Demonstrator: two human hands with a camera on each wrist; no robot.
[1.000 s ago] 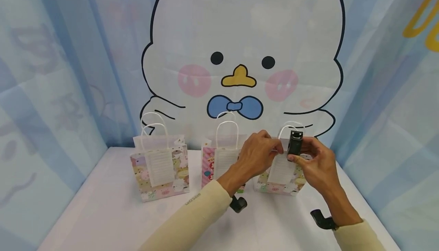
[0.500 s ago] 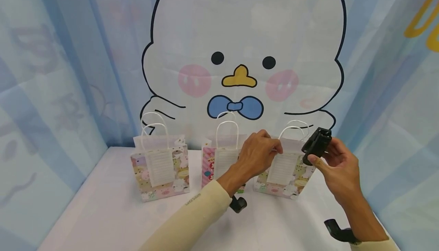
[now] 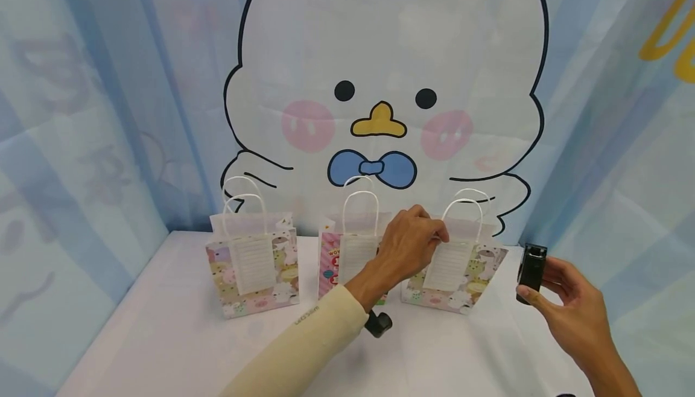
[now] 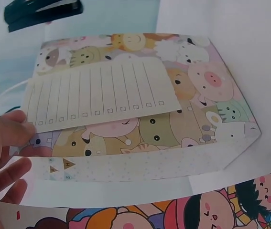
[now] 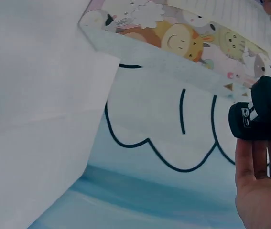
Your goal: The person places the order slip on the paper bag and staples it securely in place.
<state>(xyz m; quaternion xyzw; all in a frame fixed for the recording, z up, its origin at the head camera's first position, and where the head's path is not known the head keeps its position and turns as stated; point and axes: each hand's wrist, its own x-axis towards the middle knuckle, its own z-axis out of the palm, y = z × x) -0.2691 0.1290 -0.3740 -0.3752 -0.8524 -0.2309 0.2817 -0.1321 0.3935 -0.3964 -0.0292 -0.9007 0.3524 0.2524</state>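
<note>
With thumb and finger my left hand [image 3: 409, 243] pinches the top edge of a lined checklist slip [image 4: 102, 95] against the front of the right-hand paper gift bag [image 3: 483, 273]. That bag stands upright, printed with cartoon animals, its white handles up. Out to the right of it, my right hand [image 3: 575, 300] holds a black stapler [image 3: 532, 271] above the table, apart from the bag. The right wrist view shows the stapler [image 5: 269, 112] lying along the fingers. Whether a staple sits in the slip cannot be seen, as my left fingers cover part of its top.
Two more gift bags stand to the left on the white table [image 3: 163, 324]: an animal-print one [image 3: 288, 264] and a pink one [image 3: 329, 261], each with a lined slip on its front. A blue curtain with a cartoon character [image 3: 380, 53] hangs close behind.
My right hand has drawn the stapler away from the right bag's top edge, moving right and downward. My left hand has stayed in place at the slip.
</note>
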